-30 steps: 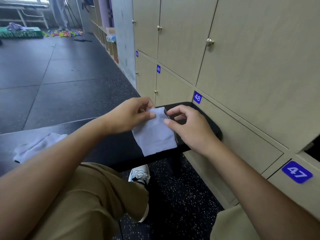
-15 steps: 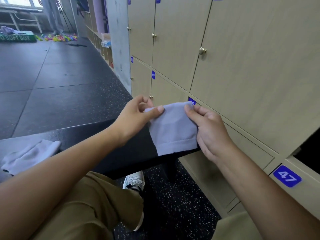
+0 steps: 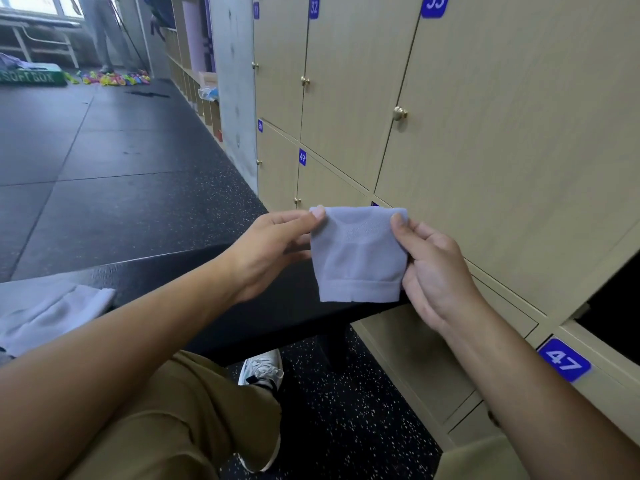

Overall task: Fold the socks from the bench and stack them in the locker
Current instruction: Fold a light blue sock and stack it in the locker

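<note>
- The lockers (image 3: 485, 140) are cut off above and at right; the open one by label 47 (image 3: 565, 360) shows only a dark corner
- The bench (image 3: 166, 275) is partly hidden by both arms
- A second sock (image 3: 52, 313) is cut off at left
- The folded sock (image 3: 358, 254) is held above the bench, top corners pinched by the left hand (image 3: 273, 247) and right hand (image 3: 433, 271); the fingers behind it are hidden

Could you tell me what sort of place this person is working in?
Most likely a gym changing area: a wall of numbered lockers with blue tags such as 47, a black padded bench in front of them, and speckled rubber flooring running back to exercise gear.
</note>
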A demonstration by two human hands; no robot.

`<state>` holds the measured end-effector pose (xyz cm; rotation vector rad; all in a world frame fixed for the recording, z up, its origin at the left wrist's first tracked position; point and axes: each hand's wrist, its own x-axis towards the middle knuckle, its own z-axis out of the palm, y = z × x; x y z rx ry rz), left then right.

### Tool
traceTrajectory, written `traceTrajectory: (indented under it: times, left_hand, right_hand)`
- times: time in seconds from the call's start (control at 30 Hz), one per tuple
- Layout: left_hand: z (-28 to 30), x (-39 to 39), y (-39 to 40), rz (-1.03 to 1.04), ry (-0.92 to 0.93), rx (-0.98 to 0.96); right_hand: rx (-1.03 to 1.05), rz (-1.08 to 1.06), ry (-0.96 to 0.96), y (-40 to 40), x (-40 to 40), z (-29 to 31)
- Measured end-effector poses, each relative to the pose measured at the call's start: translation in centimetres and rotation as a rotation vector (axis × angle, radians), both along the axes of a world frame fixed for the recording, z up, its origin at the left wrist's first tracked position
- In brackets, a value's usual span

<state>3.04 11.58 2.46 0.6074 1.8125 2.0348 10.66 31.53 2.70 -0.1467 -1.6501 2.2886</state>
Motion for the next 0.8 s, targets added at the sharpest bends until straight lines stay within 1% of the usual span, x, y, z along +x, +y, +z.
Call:
traceTrajectory:
  times: [0.07,0.13,0.23,0.33,0.43,0.57,0.7,0.8]
  left_hand:
    - [0.0,0.3,0.3,-0.037,-0.015,0.015]
    - [0.0,0.6,0.6,-0.030,-0.043,0.037]
    - [0.0,0.9,1.1,-0.015,-0.023,0.018]
    - [0.1,1.2,1.7,-0.022,0.030,-0.005]
    - [0.4,1.5,2.5,-0.027,0.054,0.022]
    - [1.3,2.1,4.3,-0.063,0.010,0.094]
    - [2.9,3.0,7.3,-0.167,-0.040,0.151]
    - [4.2,3.7,10.2,-0.220,-0.037,0.175]
  right_hand:
    - [0.053,0.009,-0.021,-0.2,0.1,-0.1]
    - [0.093,0.033,-0.030,-0.4,0.1,-0.2]
    - [0.111,0.077,-0.049,-0.5,0.3,0.0]
    - [0.076,0.077,-0.074,-0.1,0.7,0.3]
    - [0.018,0.037,-0.056,0.8,1.3,0.8]
    - [-0.064,-0.023,-0.030,2.6,2.7,2.1]
    - [-0.122,-0.060,0.002,5.4,4.8,3.4]
    - [-0.082,-0.137,0.017,7.7,7.0,4.5]
